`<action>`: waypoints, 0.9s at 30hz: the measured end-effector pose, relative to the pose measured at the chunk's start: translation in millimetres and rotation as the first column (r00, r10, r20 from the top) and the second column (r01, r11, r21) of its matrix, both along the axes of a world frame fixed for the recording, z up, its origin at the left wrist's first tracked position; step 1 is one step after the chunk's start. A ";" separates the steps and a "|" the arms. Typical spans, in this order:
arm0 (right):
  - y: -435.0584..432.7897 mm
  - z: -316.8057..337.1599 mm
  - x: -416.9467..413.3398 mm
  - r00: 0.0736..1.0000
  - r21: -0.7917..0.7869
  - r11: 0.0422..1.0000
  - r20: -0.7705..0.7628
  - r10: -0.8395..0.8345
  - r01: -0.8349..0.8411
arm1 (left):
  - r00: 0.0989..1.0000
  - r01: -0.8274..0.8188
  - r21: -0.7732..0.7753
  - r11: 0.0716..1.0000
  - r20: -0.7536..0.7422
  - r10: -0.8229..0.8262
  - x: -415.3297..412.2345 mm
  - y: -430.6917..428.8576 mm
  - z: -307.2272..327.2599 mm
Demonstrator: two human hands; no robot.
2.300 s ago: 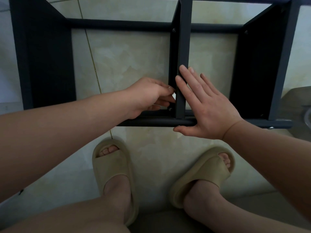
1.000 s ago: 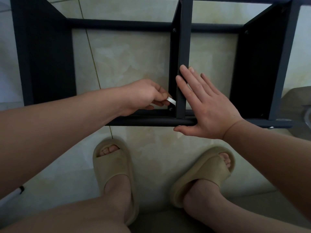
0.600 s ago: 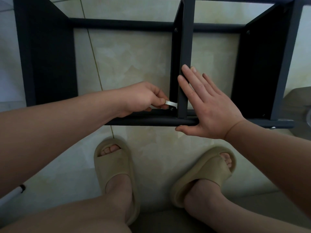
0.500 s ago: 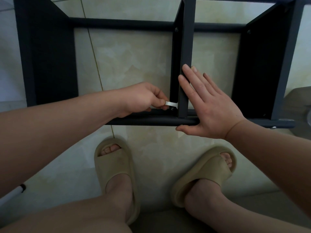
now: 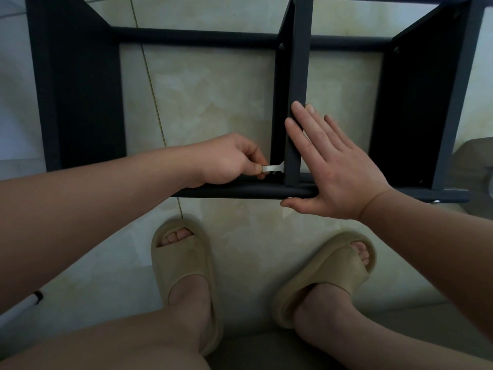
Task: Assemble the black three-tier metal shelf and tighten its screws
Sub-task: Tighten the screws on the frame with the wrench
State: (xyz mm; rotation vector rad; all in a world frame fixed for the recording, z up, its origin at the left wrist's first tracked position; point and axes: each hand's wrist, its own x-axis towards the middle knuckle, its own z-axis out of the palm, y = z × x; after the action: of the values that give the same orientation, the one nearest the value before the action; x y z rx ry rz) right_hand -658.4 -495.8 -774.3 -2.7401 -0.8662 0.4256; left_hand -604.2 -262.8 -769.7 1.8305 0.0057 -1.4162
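At the shelf (image 5: pixel 298 62), left hand (image 5: pixel 229 161) has swung wrench (image 5: pixel 273 168) level.

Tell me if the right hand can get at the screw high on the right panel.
Probably yes: the right hand lies flat, holding nothing, and nothing stands between it and the screw.

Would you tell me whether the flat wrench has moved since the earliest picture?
Yes. Pinched by the left hand, the flat wrench swung down toward the front rail, from tilted to level, its head staying at the middle shelf panel.
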 end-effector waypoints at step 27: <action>-1.5 41.8 183.0 0.942 -0.186 0.929 -0.038 -0.334 0.321 | 0.741 -0.145 0.381 0.913 0.654 -0.154 206.4 -16.0 59.0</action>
State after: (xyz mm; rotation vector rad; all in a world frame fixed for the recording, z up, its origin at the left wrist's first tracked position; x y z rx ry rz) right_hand -475.3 -497.4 -732.5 -2.9360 -0.3536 0.5470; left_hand -397.8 -278.9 -710.8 2.6193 -0.0770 -0.6917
